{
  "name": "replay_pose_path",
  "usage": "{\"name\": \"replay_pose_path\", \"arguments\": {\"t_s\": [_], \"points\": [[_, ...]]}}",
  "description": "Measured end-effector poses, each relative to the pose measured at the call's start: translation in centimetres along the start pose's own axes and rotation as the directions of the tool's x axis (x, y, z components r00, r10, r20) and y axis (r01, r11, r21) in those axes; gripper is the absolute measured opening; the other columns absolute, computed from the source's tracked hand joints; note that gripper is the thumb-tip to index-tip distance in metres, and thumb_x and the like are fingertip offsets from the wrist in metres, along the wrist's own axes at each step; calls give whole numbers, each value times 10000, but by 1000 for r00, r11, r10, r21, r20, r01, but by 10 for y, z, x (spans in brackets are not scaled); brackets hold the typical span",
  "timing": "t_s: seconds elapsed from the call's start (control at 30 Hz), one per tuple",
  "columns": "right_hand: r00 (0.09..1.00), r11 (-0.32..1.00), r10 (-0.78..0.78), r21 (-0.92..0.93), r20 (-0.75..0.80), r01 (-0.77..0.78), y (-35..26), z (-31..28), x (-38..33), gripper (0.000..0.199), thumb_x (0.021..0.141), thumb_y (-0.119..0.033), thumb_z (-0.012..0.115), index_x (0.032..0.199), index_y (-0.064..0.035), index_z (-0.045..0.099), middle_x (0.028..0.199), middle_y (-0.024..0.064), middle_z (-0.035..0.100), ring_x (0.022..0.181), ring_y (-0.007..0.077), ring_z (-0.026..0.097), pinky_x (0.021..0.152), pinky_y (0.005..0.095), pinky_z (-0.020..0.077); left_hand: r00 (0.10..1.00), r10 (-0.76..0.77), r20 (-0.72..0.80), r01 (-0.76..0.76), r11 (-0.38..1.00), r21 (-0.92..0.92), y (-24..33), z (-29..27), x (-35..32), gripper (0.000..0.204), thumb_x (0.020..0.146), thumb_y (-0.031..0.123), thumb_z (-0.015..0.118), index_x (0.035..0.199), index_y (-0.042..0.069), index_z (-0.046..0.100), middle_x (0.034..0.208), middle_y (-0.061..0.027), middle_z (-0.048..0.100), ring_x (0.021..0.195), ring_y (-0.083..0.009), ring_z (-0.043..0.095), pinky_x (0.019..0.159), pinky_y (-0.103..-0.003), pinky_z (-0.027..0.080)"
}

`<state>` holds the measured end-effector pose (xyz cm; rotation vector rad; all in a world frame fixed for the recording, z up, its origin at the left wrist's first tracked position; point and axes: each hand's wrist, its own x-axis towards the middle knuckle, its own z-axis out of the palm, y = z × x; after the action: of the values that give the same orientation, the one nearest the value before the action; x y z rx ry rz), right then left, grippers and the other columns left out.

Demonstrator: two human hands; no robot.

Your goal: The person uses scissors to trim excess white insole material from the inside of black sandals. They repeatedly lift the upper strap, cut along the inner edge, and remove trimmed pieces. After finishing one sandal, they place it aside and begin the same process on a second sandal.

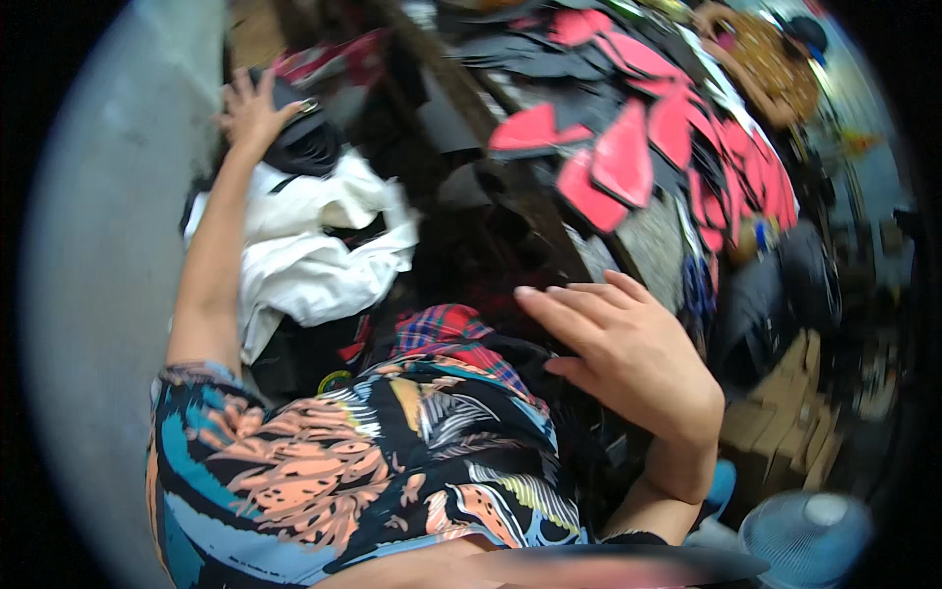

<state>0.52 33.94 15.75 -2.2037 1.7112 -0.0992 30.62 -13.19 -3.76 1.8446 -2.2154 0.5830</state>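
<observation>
My left arm reaches to the far left, where my left hand (253, 116) has its fingers spread. It is over or against a dark, rounded bundle (306, 142) with a small shiny metal piece; whether it presses on it I cannot tell. White cloth (329, 260) lies crumpled in a heap just below that bundle. On the right, my right hand (628, 358) is raised in front of my body, fingers stretched out and nothing in them. Nearest to it is a table edge with pink and black flat cut pieces (623, 157) piled beyond.
Red plaid cloth (446, 334) lies by my lap. A grey wall (118, 294) runs along my left. Scissors with blue handles (698, 285) lie at the table's near end. Cardboard (780, 417) and a fan (810, 540) stand at right. Another person (770, 64) sits at the far right.
</observation>
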Motion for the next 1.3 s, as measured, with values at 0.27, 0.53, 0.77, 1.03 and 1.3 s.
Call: {"name": "replay_pose_path", "arguments": {"t_s": [0.27,0.53,0.77,1.03,1.3], "points": [[806,889,448,102,-386,-446,17,26,-147,615,786,-114,766,1366,-23,584,1234,166,672,1071,365,640,1014,458,467,496,293,-817,-751,617,-234,138,-182,-29,706,905,492,694,1527,289,429,1640,-156,255,1507,-407,220,1183,-610,205],[393,764,393,57,-831,-643,67,5,-198,421,898,-110,704,1313,-57,657,1177,134,702,1089,250,674,965,356,505,-35,578,-815,-896,-379,-230,338,-259,-193,711,823,383,769,1457,191,509,1574,-159,372,1454,-384,335,1200,-487,286],[344,387,474,-159,-811,-908,190,-60,-187,594,840,-450,744,1294,-83,635,1158,154,702,1149,351,629,999,435,470,186,718,-670,-823,-258,-505,376,-221,-223,753,877,463,713,1458,55,461,1528,-239,391,1457,-407,328,1197,-479,297],[224,283,476,-92,-850,-955,212,-51,-196,502,819,-479,760,1162,-119,695,965,186,736,974,339,693,946,440,474,218,681,-699,-826,-252,-504,373,-219,-224,626,870,433,730,1306,11,577,1390,-236,535,1350,-396,474,1130,-463,397],[-47,492,123,101,-991,-864,84,-9,-210,455,872,-379,802,1097,2,699,902,167,748,744,230,733,664,360,549,246,587,-771,-730,-412,-546,365,-232,-221,583,849,374,764,1293,34,597,1367,-205,561,1320,-377,505,1108,-460,417]]}}
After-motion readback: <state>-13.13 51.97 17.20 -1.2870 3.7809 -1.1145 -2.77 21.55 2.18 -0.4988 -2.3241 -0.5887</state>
